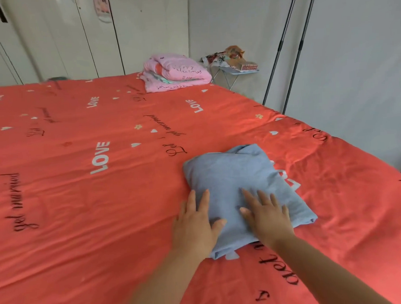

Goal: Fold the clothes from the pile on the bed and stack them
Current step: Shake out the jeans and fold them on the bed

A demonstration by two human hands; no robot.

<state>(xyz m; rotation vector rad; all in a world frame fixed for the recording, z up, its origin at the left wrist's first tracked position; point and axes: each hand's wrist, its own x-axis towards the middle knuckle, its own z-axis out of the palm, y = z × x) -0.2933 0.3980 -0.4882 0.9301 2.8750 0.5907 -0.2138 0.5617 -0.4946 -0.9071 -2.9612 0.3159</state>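
Head view: both hands flat on the folded blue garment (237,184) on the red bed (81,191), left hand (195,223) and right hand (266,215), fingers straight, grasping nothing; pink folded bedding (175,72) far behind.

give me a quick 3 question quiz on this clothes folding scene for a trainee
1. True or false: the left hand and the right hand both touch the folded blue garment with straight fingers.
2. Where does the pink bundle lie?
A. at the far edge of the red bedsheet
B. under the blue garment
C. on the floor
3. Fill in: the word printed in white capitals on the red bedsheet is ____.

Key: 1 true; 2 A; 3 LOVE
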